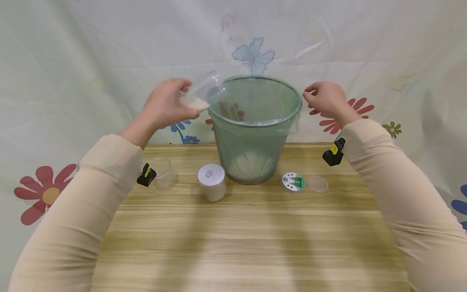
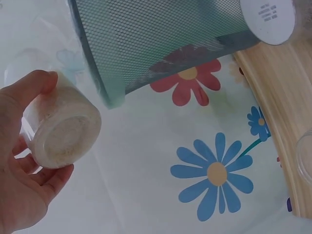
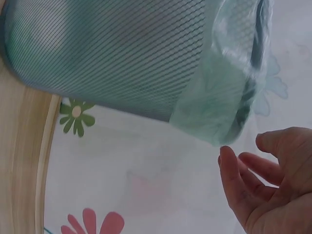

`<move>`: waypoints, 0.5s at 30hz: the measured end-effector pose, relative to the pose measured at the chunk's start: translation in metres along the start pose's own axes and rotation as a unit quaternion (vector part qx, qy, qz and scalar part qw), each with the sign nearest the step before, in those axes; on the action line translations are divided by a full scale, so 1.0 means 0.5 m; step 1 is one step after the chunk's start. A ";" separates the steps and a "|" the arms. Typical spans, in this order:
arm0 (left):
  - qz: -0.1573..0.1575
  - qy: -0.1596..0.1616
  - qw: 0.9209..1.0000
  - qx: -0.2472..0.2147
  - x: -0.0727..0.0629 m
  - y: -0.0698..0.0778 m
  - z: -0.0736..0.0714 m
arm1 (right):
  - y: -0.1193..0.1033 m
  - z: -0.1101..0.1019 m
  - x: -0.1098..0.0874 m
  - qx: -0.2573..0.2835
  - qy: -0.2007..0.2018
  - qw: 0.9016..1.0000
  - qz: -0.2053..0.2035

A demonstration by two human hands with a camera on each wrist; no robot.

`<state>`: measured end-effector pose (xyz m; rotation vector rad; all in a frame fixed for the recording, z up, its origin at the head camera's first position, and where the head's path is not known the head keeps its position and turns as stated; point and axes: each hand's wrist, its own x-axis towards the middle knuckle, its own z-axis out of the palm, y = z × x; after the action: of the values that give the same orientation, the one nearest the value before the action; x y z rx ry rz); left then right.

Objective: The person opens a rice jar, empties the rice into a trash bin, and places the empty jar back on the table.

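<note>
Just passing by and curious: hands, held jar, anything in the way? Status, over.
Left hand gripping tilted jar, white contents inside, near bin rim. Right hand empty, bin's opposite side. No obstruction visible between jar and bin.

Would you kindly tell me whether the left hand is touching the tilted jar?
Touching: the left wrist view shows the left hand gripping the tilted jar, thumb and fingers on opposite sides.

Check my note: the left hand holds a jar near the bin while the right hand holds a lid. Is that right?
Not quite: the right hand holds nothing, as the right wrist view shows. The left hand does hold a jar near the bin.
</note>
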<state>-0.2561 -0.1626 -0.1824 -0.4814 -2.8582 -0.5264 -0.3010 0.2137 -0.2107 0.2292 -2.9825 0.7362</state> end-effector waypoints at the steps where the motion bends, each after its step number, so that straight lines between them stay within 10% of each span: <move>1: 0.002 -0.002 1.000 0.002 0.002 0.003 -0.002 | -0.005 0.001 0.000 0.011 -0.001 1.000 0.006; 15: 0.029 -0.048 0.998 0.024 0.023 0.040 -0.029 | -0.031 0.015 0.012 0.120 -0.013 0.989 0.089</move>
<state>-0.2577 -0.1471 -0.1599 -0.5936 -2.9299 -0.4351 -0.3045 0.1959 -0.2097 -0.0191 -2.9617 1.1211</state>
